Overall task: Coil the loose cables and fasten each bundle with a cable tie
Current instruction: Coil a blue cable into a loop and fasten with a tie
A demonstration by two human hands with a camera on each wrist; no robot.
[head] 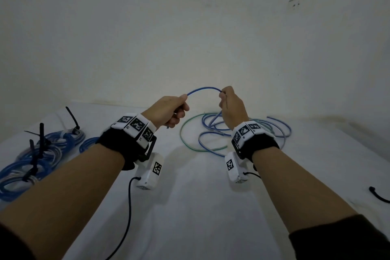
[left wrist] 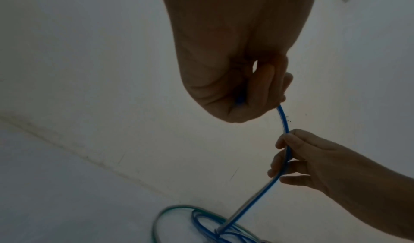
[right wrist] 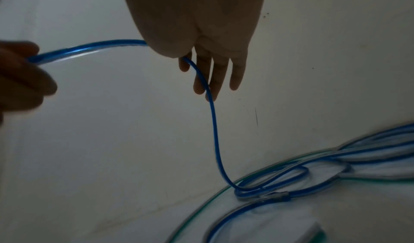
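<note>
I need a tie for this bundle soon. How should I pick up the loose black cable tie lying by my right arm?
Pinch the loose black cable tie from above at its curved middle with the right hand; it lies flat on the white table, so fingertips must straddle the thin strap.

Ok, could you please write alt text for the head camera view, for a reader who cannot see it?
Two hands raise a blue cable in an arch above a white table: the left hand grips one end, the right hand pinches it further along. The loose cables lie beneath, tied bundles sit far left.
</note>
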